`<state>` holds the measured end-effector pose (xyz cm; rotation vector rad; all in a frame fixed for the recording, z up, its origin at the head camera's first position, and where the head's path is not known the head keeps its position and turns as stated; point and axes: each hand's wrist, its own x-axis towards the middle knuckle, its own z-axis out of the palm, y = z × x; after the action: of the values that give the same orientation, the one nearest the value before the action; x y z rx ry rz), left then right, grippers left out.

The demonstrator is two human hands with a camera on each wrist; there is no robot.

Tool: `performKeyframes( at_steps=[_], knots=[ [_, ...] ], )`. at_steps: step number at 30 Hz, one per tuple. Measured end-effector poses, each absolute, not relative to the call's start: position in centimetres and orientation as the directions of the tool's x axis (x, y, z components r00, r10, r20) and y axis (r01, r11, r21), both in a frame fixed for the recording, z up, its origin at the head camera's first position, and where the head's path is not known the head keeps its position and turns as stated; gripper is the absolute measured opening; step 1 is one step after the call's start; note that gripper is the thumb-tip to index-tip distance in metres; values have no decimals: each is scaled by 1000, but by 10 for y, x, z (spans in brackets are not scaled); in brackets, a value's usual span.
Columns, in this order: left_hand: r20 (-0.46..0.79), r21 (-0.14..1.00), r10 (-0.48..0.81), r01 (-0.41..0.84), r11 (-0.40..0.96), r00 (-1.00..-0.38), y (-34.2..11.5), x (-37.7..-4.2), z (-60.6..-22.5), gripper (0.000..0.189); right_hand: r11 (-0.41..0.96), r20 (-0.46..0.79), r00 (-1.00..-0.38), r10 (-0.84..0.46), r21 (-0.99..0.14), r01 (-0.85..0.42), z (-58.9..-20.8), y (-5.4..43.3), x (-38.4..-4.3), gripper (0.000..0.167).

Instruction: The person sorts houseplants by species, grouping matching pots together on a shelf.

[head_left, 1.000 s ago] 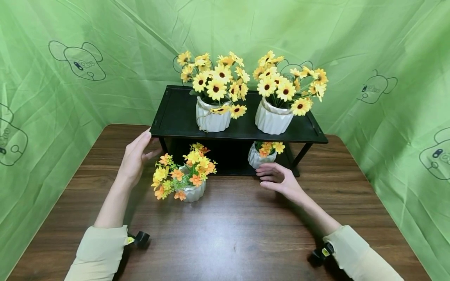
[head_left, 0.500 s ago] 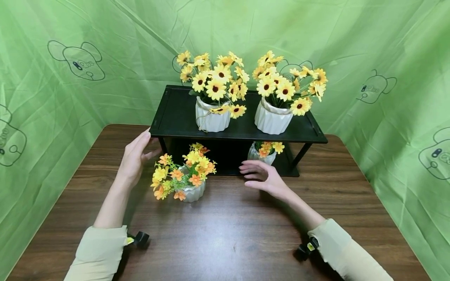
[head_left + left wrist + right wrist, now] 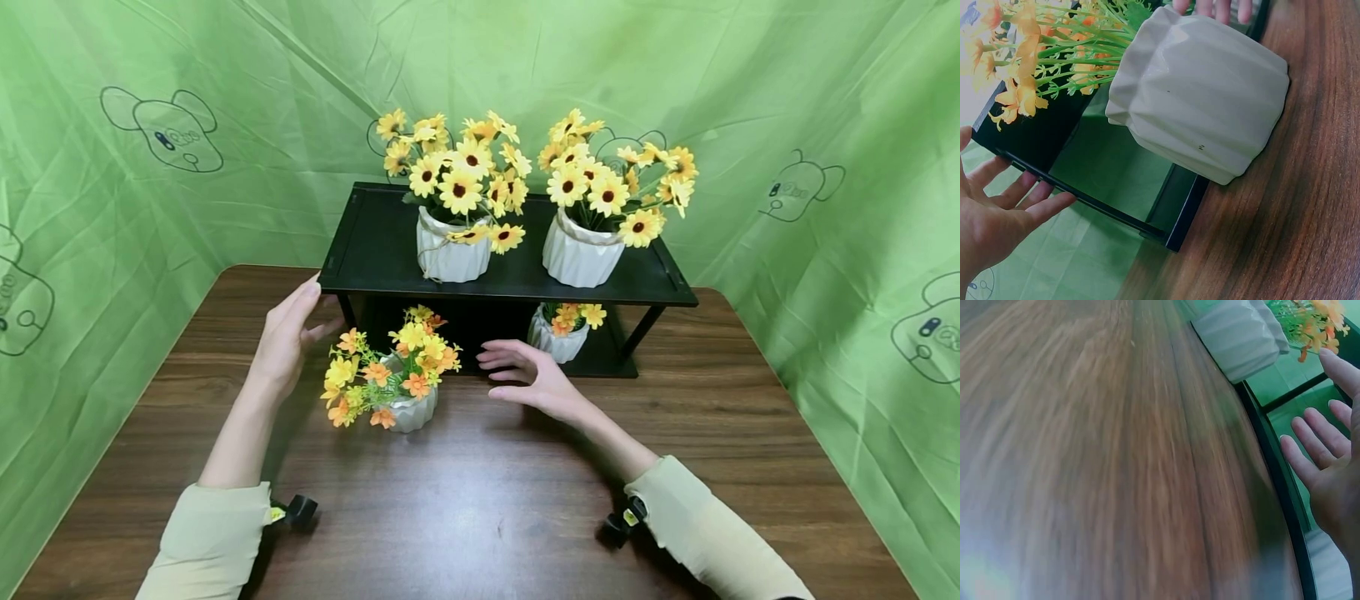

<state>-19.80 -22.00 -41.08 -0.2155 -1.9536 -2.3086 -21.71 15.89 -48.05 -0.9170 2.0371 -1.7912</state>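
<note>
An orange-and-yellow flower pot [image 3: 414, 410], white and ribbed, stands on the table before the shelf's left half. My left hand [image 3: 283, 337] is at the front left corner of the black two-tier shelf [image 3: 517, 287]; in the left wrist view its fairly straight fingers [image 3: 1047, 208] touch the post. My right hand [image 3: 534, 379] hovers in front of the lower tier, holding nothing, fingers loosely bent and thumb apart. It is between that pot and a second orange-flowered pot [image 3: 557, 337] on the lower tier's right side.
Two white pots of yellow daisies, a left one [image 3: 453, 250] and a right one [image 3: 583, 254], stand on the top tier. A brown wooden table [image 3: 465, 517] carries everything. Green cloth [image 3: 262, 108] hangs behind and at both sides.
My right hand has moved left, from in front of the lower-tier pot toward the pot on the table. The left hand, shelf and pots stay in place.
</note>
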Motion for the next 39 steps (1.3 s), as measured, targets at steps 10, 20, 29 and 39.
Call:
performKeyframes(
  at_steps=[10,20,29,39],
  knots=[
    [183,969,11,179,-170,-983,-220,-198,-410,53,38,160,-753,-638,-970,-238,-483,127,-215,72],
    [177,969,10,173,-175,-984,-220,-198,-410,53,141,15,-745,-667,-979,-146,-481,100,-206,87],
    [183,971,13,179,-156,-983,-220,-198,-410,54,199,8,-755,-656,-963,-184,-481,78,-203,90],
    [177,970,14,172,-172,-984,-220,-198,-410,53,249,49,-771,-635,-932,-265,-483,62,-203,84]
  ],
)
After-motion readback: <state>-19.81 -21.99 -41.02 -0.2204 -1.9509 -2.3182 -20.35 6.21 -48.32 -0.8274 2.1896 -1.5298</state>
